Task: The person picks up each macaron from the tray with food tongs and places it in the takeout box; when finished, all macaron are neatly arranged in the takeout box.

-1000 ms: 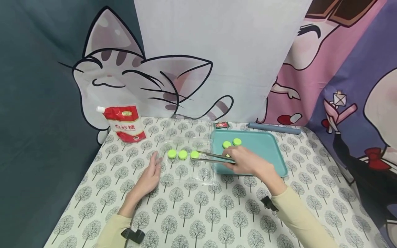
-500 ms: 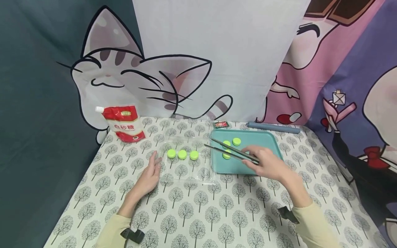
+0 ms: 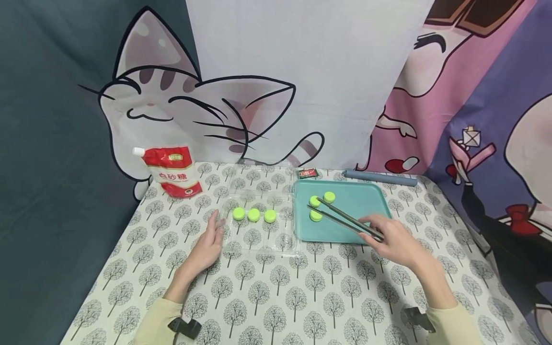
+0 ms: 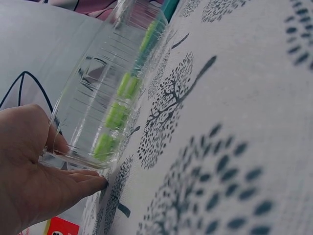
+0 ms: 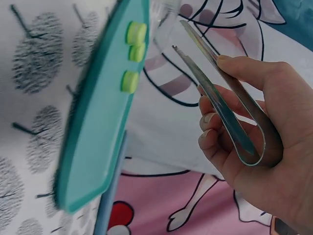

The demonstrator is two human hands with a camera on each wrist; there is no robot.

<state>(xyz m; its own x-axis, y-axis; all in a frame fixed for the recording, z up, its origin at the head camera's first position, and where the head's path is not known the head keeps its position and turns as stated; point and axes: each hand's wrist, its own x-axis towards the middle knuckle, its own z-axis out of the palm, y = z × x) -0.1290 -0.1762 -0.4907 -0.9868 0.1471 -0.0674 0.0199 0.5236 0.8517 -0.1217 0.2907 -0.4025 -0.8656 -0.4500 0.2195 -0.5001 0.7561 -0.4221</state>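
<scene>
My left hand [image 3: 208, 244] holds the left rim of a clear plastic box [image 3: 253, 247]; in the left wrist view, one digit lies over the rim and other fingers [image 4: 90, 183] along the outside wall. Inside, three green macarons stand in a row: left [image 3: 238, 213], middle [image 3: 253, 215] and right [image 3: 270, 216]. My right hand [image 3: 394, 239] grips metal tongs [image 5: 220, 93], whose tips are apart above a teal tray [image 3: 358, 230]. On the tray lie three more green macarons: far right [image 3: 329, 197], middle [image 3: 315, 201] and near [image 3: 316, 216]. The tong tips overlap the middle one in view.
A red and white pouch with a white cap [image 3: 172, 172] stands at the back left. Behind the tray lie a small red and green packet [image 3: 308, 173] and a grey-blue rod [image 3: 381, 178]. The box's clear lid [image 3: 264, 178] lies folded back towards the curtain.
The tongs have left the right macaron in the box. My right hand has drawn back right, bringing the tong tips over the tray. My left hand has stayed at the box.
</scene>
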